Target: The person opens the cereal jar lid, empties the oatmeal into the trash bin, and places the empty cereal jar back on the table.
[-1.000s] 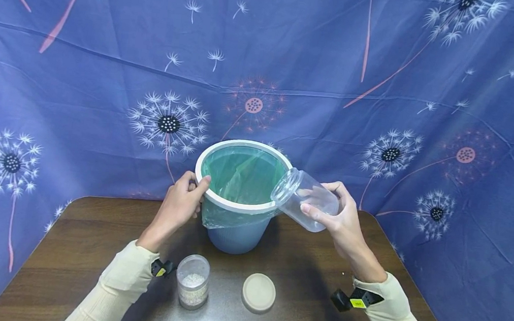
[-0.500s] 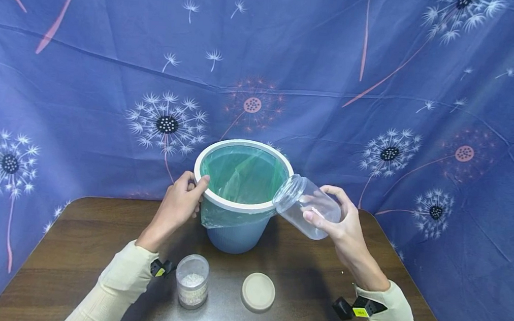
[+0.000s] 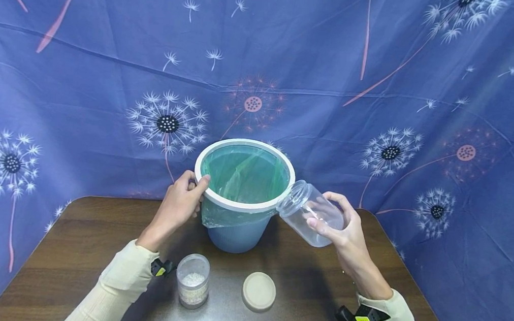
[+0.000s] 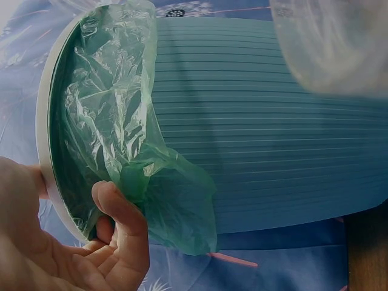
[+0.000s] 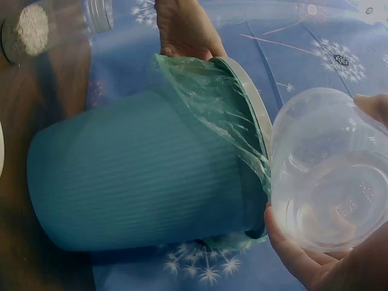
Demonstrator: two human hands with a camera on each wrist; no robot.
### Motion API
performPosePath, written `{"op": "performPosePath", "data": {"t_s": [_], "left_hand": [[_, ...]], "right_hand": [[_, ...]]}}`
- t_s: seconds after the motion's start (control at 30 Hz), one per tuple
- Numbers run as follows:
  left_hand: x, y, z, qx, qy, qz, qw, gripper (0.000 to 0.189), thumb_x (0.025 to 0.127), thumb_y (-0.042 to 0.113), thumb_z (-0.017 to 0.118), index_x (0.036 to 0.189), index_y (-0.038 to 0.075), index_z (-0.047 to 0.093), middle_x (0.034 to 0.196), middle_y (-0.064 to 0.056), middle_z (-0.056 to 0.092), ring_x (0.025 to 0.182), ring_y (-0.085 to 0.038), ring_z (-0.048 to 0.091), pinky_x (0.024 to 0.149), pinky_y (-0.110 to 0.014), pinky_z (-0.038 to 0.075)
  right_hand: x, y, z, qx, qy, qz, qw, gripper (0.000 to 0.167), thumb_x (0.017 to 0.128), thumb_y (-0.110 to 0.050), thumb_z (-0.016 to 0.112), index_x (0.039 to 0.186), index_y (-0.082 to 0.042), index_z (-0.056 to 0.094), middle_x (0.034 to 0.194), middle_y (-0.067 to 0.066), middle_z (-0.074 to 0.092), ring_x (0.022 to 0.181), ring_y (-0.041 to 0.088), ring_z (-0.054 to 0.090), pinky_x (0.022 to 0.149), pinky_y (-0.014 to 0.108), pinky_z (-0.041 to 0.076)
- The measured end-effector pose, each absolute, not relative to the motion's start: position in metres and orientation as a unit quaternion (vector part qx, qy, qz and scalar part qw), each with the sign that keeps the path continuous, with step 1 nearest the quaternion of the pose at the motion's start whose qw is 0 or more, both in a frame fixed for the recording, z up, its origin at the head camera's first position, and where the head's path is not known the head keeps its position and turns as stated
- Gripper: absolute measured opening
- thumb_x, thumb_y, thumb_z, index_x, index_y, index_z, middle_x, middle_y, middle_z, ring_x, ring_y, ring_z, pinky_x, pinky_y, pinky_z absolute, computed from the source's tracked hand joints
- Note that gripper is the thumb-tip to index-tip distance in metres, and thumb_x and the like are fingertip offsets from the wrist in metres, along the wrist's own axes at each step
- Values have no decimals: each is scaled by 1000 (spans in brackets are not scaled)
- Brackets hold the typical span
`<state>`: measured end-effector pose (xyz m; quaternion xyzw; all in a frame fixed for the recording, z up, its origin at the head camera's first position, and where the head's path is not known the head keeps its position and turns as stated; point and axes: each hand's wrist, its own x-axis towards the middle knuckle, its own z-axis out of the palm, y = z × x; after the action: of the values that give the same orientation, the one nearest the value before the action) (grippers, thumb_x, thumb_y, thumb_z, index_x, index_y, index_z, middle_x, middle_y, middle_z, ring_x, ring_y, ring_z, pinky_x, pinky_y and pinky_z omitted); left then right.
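A blue trash bin (image 3: 236, 238) with a white rim stands on the table, lined with a green plastic bag (image 4: 115, 91) folded over its edge. My left hand (image 3: 177, 202) grips the rim on its left side, thumb on top and fingers curled beneath. In my right hand (image 3: 347, 234) is a clear plastic jar (image 3: 314, 216), held around its body. The jar is tilted, its open mouth toward the bin's right rim. Through its wall it looks empty in the right wrist view. Whether the jar touches the rim I cannot tell.
Near the front of the brown table (image 3: 93, 248) stands a second clear jar (image 3: 193, 282), partly filled with white grains. A round beige lid (image 3: 259, 291) lies to its right. A blue dandelion-print cloth (image 3: 312, 48) hangs close behind the bin and at the sides.
My right hand has drawn the jar slightly down and to the right, away from over the bin's opening. My left hand stays on the rim.
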<state>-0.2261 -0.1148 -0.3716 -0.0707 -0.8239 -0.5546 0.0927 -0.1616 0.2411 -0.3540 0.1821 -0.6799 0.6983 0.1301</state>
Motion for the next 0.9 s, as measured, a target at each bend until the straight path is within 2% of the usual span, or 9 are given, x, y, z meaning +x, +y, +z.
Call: {"op": "performPosePath", "data": {"t_s": [0.13,0.23,0.37,0.47,0.57,0.7,0.9], "left_hand": [[-226,-115,-371,-71,-826,-551,95,42,111,47,54,97,7,50,75,-8,63,53,-19,58,49,-33,53],[-226,-115,-370,-71,-828,-548,96,39,111,44,55,97,7,50,74,-8,63,52,-19,58,48,-33,53],[-226,-115,-370,-72,-828,-548,95,39,111,44,55,97,7,50,74,-8,63,51,-20,58,48,-34,53],[-225,-115,-371,-72,-829,-547,94,42,111,47,54,97,7,51,75,-8,64,51,-20,58,48,-34,53],[-225,-115,-371,-72,-829,-547,94,45,111,50,53,97,7,51,75,-8,64,51,-20,59,49,-34,53],[-226,-114,-371,-74,-826,-551,95,44,111,49,53,96,7,50,76,-9,64,53,-22,60,49,-35,54],[-226,-114,-372,-74,-827,-549,96,43,111,48,54,96,7,50,75,-9,64,53,-22,60,50,-35,54]], "right_hand": [[-159,243,-358,171,-671,710,124,47,89,17,64,129,-8,57,118,3,77,107,15,76,91,24,58],[-157,246,-361,156,-672,714,120,42,95,10,59,133,-8,62,126,1,75,115,12,71,95,23,55],[-156,252,-364,140,-670,721,102,38,102,0,53,135,-12,66,125,4,76,118,14,69,97,23,54],[-156,256,-367,152,-661,731,76,36,106,-2,49,135,-14,65,118,10,79,108,15,74,93,25,57],[-156,261,-372,180,-645,741,43,35,109,-4,45,137,-13,65,119,12,79,101,16,77,90,28,60],[-157,265,-378,206,-625,752,5,36,114,-11,39,138,-13,65,123,11,78,101,16,78,88,31,62],[-156,267,-385,191,-632,750,-30,39,116,-23,31,141,-15,60,123,7,78,99,13,75,86,31,61]]}}
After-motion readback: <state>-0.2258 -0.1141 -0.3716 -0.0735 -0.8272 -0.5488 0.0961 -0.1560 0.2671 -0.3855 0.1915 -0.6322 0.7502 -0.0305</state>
